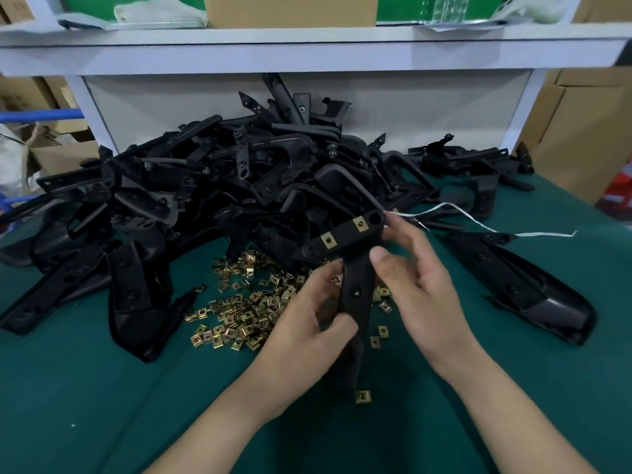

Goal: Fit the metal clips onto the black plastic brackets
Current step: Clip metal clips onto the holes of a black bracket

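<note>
The left hand (307,323) grasps the stem of a long black plastic bracket (355,289) above the green mat (102,388). The right hand (420,289) pinches its crossbar, which carries two brass-coloured metal clips (328,239). A clip pushed on askew would probably miss its hole or slide off.

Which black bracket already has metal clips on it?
The bracket gripped by left hand and right hand: two gold clips sit on its upper bar; the piled ones show none.
</note>
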The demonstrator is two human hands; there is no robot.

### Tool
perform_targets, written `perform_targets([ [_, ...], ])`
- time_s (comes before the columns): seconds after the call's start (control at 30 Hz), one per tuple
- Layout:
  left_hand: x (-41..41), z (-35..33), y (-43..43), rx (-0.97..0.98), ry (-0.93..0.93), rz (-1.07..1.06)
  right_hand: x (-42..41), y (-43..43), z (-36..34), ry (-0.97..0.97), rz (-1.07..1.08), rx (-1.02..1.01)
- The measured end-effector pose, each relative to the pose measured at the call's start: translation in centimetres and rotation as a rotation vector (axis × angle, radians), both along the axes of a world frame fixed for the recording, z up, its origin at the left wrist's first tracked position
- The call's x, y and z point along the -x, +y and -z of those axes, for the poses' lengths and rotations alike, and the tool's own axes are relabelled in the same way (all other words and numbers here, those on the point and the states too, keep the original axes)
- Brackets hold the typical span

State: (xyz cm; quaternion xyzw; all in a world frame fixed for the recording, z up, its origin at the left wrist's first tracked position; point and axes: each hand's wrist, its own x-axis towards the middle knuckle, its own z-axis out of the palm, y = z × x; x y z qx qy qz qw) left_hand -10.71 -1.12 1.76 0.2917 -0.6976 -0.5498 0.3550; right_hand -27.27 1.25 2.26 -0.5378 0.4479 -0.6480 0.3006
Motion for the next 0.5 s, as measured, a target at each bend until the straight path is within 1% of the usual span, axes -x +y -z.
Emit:
perform_targets([
  [0.07,0.0,0.1,0.3,-0.011,-0.042,0.055,-0.1,-0.1,0.1,-0.002,-0.032,-0.031],
  [0.13,0.3,0.3,0.7,-0.027,-0.034,0.044,-0.1,-0.2,0.2,0.017,-0.036,-0.062],
  [0.23,0.6,0.5,0.8,-0.066,0.119,-0.089,0.0,-0.3,0.3,0.017,-0.046,-0.085],
  [0.3,0.7,0.4,0.7,-0.042,0.183,-0.175,0.0,-0.3,0.3,0.01,-0.062,-0.095],
  [0.5,0.2,0.3,-0.2,0.078,0.213,-0.32,0.1,-0.2,0.3,-0.002,-0.163,-0.153],
])
